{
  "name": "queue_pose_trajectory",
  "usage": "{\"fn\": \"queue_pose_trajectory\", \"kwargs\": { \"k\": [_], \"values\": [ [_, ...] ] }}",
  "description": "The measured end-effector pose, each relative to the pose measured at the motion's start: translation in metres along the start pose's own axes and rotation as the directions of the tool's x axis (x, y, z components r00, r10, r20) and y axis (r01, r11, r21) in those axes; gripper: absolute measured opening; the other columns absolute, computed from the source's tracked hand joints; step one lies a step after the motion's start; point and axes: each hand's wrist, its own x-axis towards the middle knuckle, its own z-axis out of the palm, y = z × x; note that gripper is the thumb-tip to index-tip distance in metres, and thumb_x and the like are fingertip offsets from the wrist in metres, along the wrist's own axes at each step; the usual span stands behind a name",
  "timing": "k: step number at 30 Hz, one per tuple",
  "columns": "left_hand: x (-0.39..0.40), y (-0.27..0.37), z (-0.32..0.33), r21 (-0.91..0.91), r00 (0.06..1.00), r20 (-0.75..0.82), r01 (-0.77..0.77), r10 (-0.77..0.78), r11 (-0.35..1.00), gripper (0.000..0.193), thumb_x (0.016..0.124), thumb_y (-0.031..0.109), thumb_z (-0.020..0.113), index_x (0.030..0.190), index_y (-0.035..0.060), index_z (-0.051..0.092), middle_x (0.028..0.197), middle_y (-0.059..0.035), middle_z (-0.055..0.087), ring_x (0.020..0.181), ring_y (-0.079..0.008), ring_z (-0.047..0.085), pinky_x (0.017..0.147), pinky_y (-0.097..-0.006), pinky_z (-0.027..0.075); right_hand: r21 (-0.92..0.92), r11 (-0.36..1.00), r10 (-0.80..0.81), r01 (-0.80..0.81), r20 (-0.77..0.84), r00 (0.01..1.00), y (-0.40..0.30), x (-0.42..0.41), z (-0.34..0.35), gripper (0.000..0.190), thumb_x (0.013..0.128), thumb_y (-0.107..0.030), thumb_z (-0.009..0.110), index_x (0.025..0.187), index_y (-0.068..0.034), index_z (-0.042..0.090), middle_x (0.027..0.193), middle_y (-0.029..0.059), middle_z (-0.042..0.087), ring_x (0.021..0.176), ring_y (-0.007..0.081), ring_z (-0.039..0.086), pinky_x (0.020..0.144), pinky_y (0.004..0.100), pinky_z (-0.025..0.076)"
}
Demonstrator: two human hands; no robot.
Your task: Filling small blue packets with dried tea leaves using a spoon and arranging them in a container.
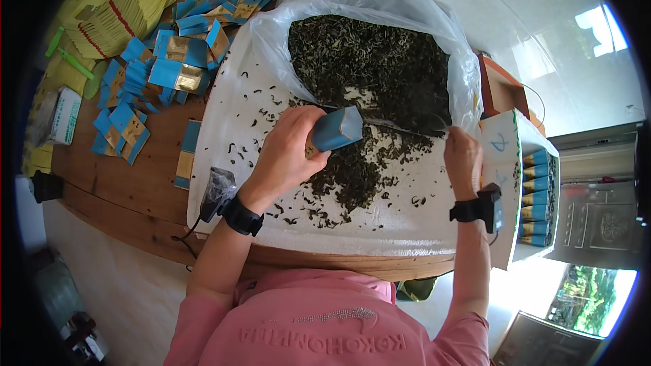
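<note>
My left hand (292,150) grips a blue and tan paper packet (335,129), its open mouth tilted to the right above a white foam board (305,236). My right hand (463,155) is closed near the right side of a clear plastic bag (460,71); its fingers pinch something thin and clear that I cannot make out well. The bag lies open towards me, full of dark dried leaves (371,56) that look like tea. More leaves (351,178) are heaped and scattered on the board below the packet.
Many blue and tan packets (180,53) lie piled on the wooden table (127,193), beside stacks of yellow paper (119,15). A white foam box (498,188) at the right holds a row of filled packets (536,198). A plastic-wrapped device (218,190) with a cable sits at the board's left edge.
</note>
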Motion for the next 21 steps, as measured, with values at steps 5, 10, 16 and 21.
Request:
{"fn": "queue_pose_trajectory", "kwargs": {
  "k": [5,10,16,21],
  "values": [
    [0.002,-0.003,0.005,-0.026,1.000,0.013,0.015,-0.015,1.000,0.049,0.066,0.002,0.075,0.111,0.0022,0.055,0.111,-0.0148,0.059,0.108,-0.0350,0.056,0.093,-0.0426,0.048,0.505,0.769,0.391,-0.392,0.115,0.913,-0.004,0.025,0.057,0.017,0.089,-0.009,0.057,0.097,-0.002,0.070,0.065,0.0098,0.065,0.050,0.0198,0.059,0.047,0.0303,0.045],
    [0.002,-0.005,0.004,-0.058,0.999,0.019,0.046,-0.045,0.997,0.048,0.066,0.003,0.075,0.111,0.0017,0.055,0.110,-0.0148,0.059,0.108,-0.0349,0.056,0.093,-0.0423,0.047,0.803,0.285,0.423,-0.524,0.385,0.820,-0.034,0.046,0.070,0.021,0.088,-0.007,0.059,0.102,0.006,0.067,0.068,0.0084,0.061,0.045,0.0117,0.050,0.042,0.0241,0.037],
    [0.002,-0.007,0.003,-0.017,1.000,-0.013,0.028,-0.028,0.999,0.048,0.066,0.003,0.074,0.110,0.0011,0.055,0.109,-0.0144,0.059,0.106,-0.0346,0.056,0.092,-0.0427,0.047,0.834,0.054,0.360,-0.549,0.497,0.790,-0.037,0.046,0.054,0.020,0.088,-0.005,0.058,0.102,0.005,0.067,0.068,0.0070,0.060,0.046,0.0113,0.049,0.042,0.0227,0.035],
    [0.000,-0.008,0.005,0.023,0.999,-0.012,0.043,-0.043,0.999,0.047,0.067,0.003,0.074,0.110,0.0013,0.055,0.108,-0.0146,0.060,0.105,-0.0345,0.057,0.089,-0.0422,0.049,0.817,0.032,0.276,-0.576,0.547,0.790,-0.050,0.037,0.018,0.019,0.089,-0.004,0.056,0.102,0.005,0.067,0.068,0.0066,0.060,0.045,0.0103,0.048,0.041,0.0218,0.034]
  ]
}}
